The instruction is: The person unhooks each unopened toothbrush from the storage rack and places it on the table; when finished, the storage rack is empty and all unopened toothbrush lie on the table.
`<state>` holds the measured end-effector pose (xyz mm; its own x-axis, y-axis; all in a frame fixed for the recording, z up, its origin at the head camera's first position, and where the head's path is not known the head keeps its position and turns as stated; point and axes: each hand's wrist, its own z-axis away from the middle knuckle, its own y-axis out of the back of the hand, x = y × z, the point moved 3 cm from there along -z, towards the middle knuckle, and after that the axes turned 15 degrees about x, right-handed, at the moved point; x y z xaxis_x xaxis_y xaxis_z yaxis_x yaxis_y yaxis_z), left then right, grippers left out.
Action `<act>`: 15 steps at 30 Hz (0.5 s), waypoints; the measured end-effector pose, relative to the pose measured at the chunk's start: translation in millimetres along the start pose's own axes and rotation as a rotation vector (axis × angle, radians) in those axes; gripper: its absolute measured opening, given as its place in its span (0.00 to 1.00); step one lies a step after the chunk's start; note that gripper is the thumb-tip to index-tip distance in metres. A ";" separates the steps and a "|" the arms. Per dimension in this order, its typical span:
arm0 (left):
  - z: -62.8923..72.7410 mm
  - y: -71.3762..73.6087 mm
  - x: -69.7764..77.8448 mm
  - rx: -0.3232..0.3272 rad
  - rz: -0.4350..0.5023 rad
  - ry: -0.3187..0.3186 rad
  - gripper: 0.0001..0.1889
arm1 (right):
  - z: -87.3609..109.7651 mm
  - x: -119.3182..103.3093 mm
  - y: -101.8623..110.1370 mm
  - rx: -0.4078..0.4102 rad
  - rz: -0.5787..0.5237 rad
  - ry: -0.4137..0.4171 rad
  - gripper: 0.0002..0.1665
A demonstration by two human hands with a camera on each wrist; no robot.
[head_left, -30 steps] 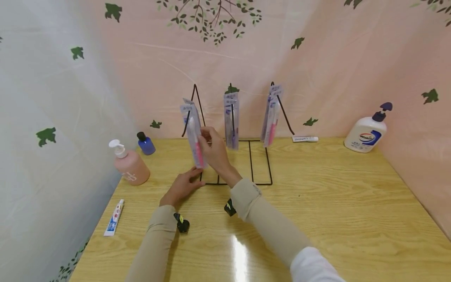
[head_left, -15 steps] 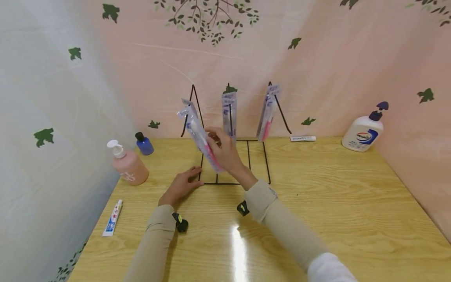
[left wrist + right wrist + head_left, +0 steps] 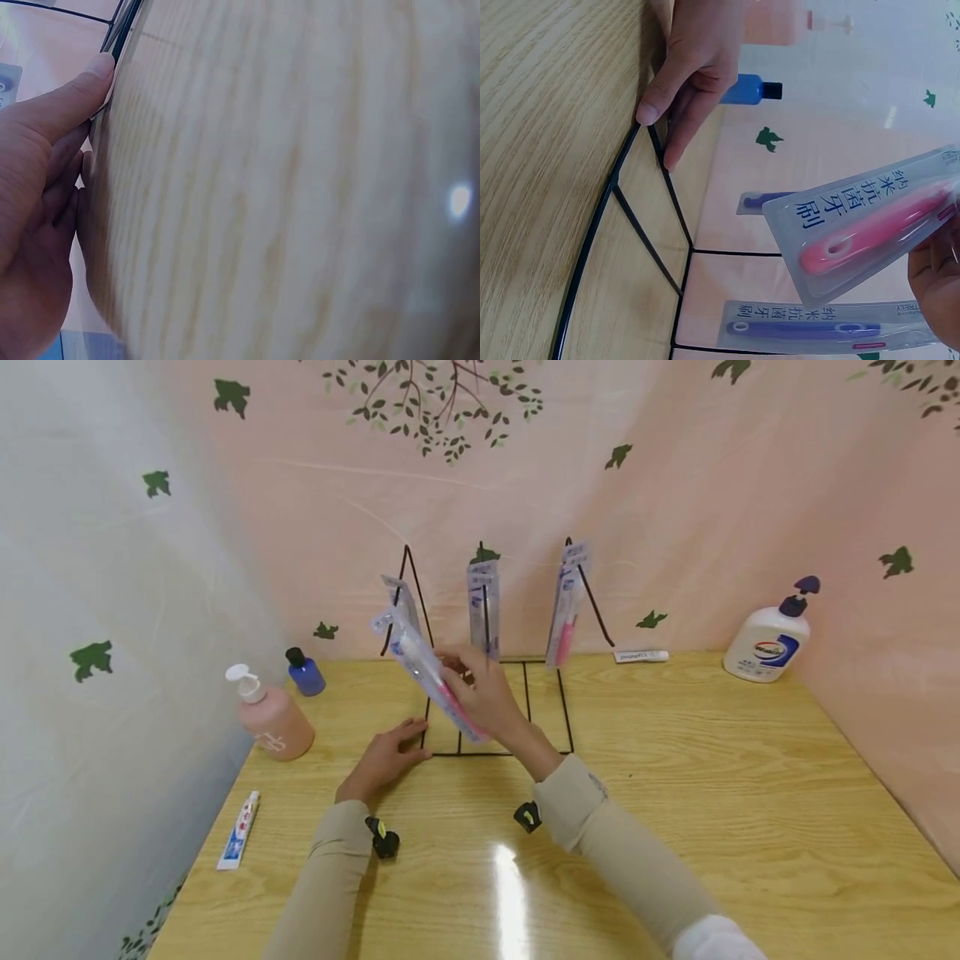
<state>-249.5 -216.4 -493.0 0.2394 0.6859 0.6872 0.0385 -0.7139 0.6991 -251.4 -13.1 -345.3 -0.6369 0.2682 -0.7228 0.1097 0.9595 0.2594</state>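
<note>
My right hand (image 3: 487, 689) grips a packaged pink toothbrush (image 3: 870, 232) by its lower part. The package slants, its top tab overlapping the left hook (image 3: 388, 639) of a black wire rack (image 3: 551, 753). Behind it on that side hangs another package (image 3: 401, 597). My left hand (image 3: 384, 758) rests at the rack's front left corner. Its thumb tip touches the front wire, and its index finger lies fairly straight along the side wire, as the right wrist view shows. Toothbrush packages (image 3: 483, 610) hang in the rack's middle; more, with a pink toothbrush (image 3: 567, 618) foremost, hang on the right.
A pink pump bottle (image 3: 276, 722), a small blue bottle (image 3: 306, 677) and a toothpaste tube (image 3: 238, 831) are on the left. Behind the rack's right side lies a white tube (image 3: 641, 657). A white pump bottle (image 3: 767, 643) stands at the back right.
My right hand has moved right and a little down with the pink toothbrush package, which has swung from nearly upright to slanted. My left hand has stayed at the rack's corner.
</note>
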 end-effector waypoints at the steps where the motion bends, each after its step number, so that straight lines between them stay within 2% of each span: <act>1: 0.2 0.0 -0.1 0.001 -0.001 -0.001 0.30 | 1.1 -0.7 0.5 -0.003 0.000 0.004 0.16; 7: 0.6 0.3 -0.2 0.005 -0.003 -0.002 0.30 | 7.3 -8.2 5.6 -0.005 -0.020 0.033 0.15; 15: 0.8 1.1 1.0 0.007 0.008 0.009 0.31 | 13.5 -15.8 9.6 -0.039 -0.039 0.027 0.16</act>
<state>-248.5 -216.6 -491.7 0.2313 0.6810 0.6948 0.0433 -0.7206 0.6920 -229.9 -6.9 -339.9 -0.6603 0.2275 -0.7157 0.0549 0.9651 0.2562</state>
